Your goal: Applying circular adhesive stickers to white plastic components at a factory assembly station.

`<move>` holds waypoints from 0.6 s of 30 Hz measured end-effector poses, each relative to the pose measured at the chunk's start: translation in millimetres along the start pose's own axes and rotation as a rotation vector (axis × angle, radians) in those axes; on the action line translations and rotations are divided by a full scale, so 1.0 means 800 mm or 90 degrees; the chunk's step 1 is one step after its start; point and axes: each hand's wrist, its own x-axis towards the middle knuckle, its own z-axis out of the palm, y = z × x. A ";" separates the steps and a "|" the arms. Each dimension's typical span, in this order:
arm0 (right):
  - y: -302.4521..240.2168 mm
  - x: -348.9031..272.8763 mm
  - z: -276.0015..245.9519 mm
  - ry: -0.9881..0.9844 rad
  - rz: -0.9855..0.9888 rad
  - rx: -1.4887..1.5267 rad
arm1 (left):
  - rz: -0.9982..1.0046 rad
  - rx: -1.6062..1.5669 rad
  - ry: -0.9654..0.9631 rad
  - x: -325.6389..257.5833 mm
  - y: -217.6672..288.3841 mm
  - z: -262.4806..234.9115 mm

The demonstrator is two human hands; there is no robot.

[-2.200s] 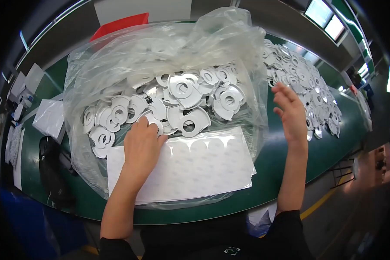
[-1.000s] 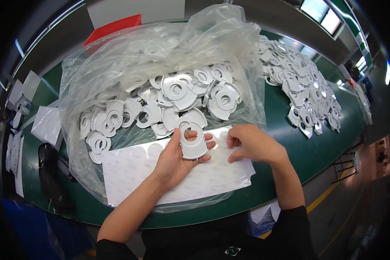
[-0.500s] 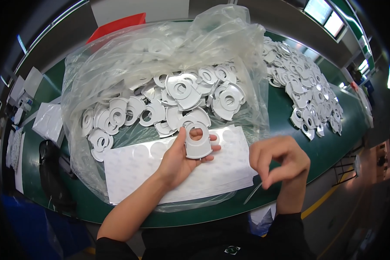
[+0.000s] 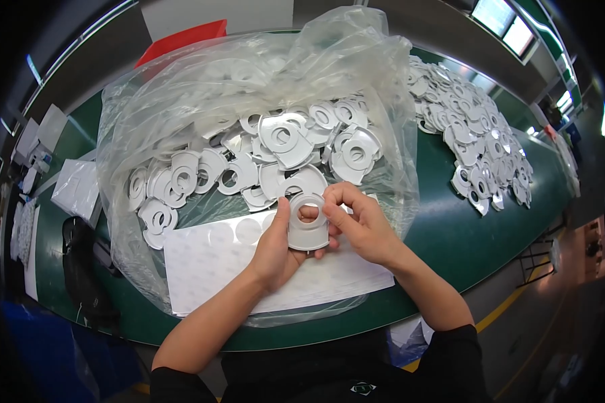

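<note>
Left grip (image 4: 273, 250) curled around white ringed part (image 4: 308, 237) — right grip (image 4: 366, 227) newly at its rim, closure unclear.

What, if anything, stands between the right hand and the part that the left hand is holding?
Nothing visible does: the right hand is at the upper right edge of the part, which the left hand holds above the white sheets.
</note>
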 end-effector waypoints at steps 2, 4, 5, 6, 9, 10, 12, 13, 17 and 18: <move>0.003 0.001 -0.001 -0.002 0.007 0.004 | -0.002 -0.003 0.002 0.000 0.000 0.000; 0.005 0.001 -0.001 -0.002 0.013 0.007 | -0.003 -0.001 0.006 0.000 0.000 0.001; 0.006 0.001 -0.002 -0.002 0.011 0.009 | -0.003 -0.001 0.006 0.000 0.000 0.001; 0.007 0.001 -0.001 -0.001 0.010 0.012 | -0.003 -0.001 0.006 0.000 0.000 0.000; 0.005 0.001 0.001 0.002 0.017 0.021 | 0.000 -0.006 0.009 0.000 -0.001 0.000; 0.006 0.001 0.001 0.003 0.017 0.021 | 0.002 -0.012 0.014 -0.001 -0.001 0.000; 0.007 0.001 0.001 0.005 0.007 0.017 | 0.002 -0.013 0.009 0.000 -0.002 -0.002; 0.007 0.001 0.001 0.005 0.006 0.017 | 0.003 -0.015 0.005 0.001 -0.003 -0.002; 0.007 0.001 0.001 0.006 0.016 0.021 | 0.002 -0.017 0.007 0.001 -0.003 -0.002; 0.006 0.001 0.001 0.006 0.015 0.017 | 0.001 -0.017 0.011 0.001 -0.002 -0.002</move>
